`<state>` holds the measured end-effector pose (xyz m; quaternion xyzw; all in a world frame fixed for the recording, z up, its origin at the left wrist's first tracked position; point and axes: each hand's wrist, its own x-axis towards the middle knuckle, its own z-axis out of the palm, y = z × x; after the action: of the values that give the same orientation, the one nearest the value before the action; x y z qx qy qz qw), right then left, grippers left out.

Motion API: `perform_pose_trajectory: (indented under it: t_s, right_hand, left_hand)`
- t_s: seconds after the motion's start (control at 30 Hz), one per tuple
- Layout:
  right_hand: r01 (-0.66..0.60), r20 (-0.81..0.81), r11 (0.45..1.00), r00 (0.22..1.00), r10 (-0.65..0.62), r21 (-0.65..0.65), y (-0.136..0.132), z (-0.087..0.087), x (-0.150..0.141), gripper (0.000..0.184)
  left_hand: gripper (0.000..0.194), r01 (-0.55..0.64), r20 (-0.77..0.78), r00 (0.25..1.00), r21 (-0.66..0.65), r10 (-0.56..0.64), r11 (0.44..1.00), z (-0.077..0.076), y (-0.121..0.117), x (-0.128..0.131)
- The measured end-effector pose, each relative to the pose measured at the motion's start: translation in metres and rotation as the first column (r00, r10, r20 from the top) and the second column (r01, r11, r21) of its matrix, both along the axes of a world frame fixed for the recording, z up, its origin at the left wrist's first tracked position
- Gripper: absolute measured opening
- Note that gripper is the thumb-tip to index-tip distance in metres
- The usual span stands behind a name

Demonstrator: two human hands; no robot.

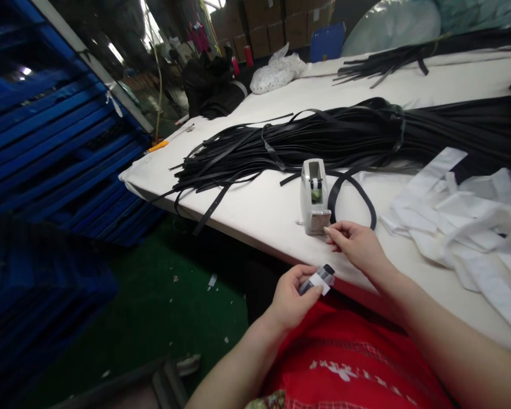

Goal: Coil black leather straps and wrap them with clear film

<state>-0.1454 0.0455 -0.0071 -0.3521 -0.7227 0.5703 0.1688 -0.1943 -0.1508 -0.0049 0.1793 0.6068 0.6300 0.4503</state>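
Note:
My left hand [290, 296] is closed on the end of a black strap wrapped in a white paper piece [319, 279], held below the table's front edge. Fingers pinched together, my right hand [354, 243] rests at the cutter end of a grey tape dispenser [314, 196] on the white table [259, 210]; whether tape is between the fingers I cannot make out. A loop of black strap [352, 190] lies just behind that hand. A large bundle of long black straps [332, 136] stretches across the table beyond the dispenser.
White fabric strips [464, 221] are heaped at the right. More black straps [392, 59], a crumpled plastic bag [276, 71] and a black bag [210, 85] lie farther back. Stacked blue crates [51, 136] stand at the left over a green floor [166, 318]. Cardboard boxes [276, 28] stand behind.

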Motion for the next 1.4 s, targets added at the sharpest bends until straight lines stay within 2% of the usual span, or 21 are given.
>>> perform_pose_trajectory:
  t_s: [0.13, 0.23, 0.33, 0.43, 0.57, 0.7, 0.9, 1.1, 1.23, 1.3, 1.4]
  right_hand:
    - [-0.039, 0.069, 0.999, 0.997, 0.038, 0.014, -0.01, 0.004, 0.027, 0.031]
    - [-0.145, 0.03, 0.989, 0.989, 0.144, 0.03, -0.03, 0.015, 0.057, 0.03]
    - [-0.298, -0.013, 0.953, 0.955, 0.298, -0.056, -0.049, 0.024, 0.08, 0.032]
    - [-0.366, -0.009, 0.923, 0.93, 0.368, -0.122, -0.06, 0.02, 0.091, 0.034]
    - [-0.333, 0.015, 0.922, 0.939, 0.342, -0.2, -0.063, 0.005, 0.094, 0.038]
    - [-0.288, 0.065, 0.935, 0.949, 0.308, -0.208, -0.063, -0.003, 0.093, 0.043]
    - [-0.278, 0.068, 0.925, 0.95, 0.305, -0.258, -0.064, -0.001, 0.091, 0.045]
    - [-0.27, 0.064, 0.924, 0.953, 0.297, -0.27, -0.063, 0.0, 0.093, 0.045]
    - [-0.25, 0.054, 0.921, 0.959, 0.278, -0.297, -0.065, 0.0, 0.095, 0.046]
    - [-0.254, 0.046, 0.913, 0.958, 0.283, -0.319, -0.067, 0.001, 0.095, 0.047]
    - [-0.272, -0.006, 0.883, 0.956, 0.292, -0.382, -0.069, 0.001, 0.094, 0.045]
  left_hand:
    - [0.048, -0.019, 0.018, 1.0, -0.005, 0.019, 1.0, -0.001, -0.002, 0.004]
    - [0.044, -0.031, 0.014, 0.999, -0.008, 0.031, 0.999, -0.004, -0.001, 0.008]
    - [0.038, -0.029, -0.032, 0.999, -0.017, 0.028, 0.999, -0.005, 0.003, 0.012]
    - [0.035, -0.027, -0.082, 0.996, -0.024, 0.025, 0.999, -0.002, 0.008, 0.015]
    - [0.032, -0.009, -0.126, 0.992, -0.029, 0.006, 1.0, 0.002, 0.01, 0.018]
    - [0.032, -0.012, -0.16, 0.987, -0.043, 0.005, 0.999, 0.002, 0.009, 0.02]
    - [0.031, -0.024, -0.195, 0.981, -0.053, 0.013, 0.998, -0.002, 0.006, 0.023]
    - [0.029, -0.009, -0.263, 0.965, -0.043, -0.003, 0.999, 0.002, 0.004, 0.026]
    - [0.031, 0.008, -0.202, 0.979, 0.016, -0.005, 1.0, 0.0, 0.004, 0.027]
    - [0.031, -0.024, -0.197, 0.98, -0.007, 0.022, 1.0, -0.003, 0.006, 0.028]
    - [0.03, -0.135, -0.227, 0.966, -0.05, 0.12, 0.99, -0.006, 0.011, 0.028]
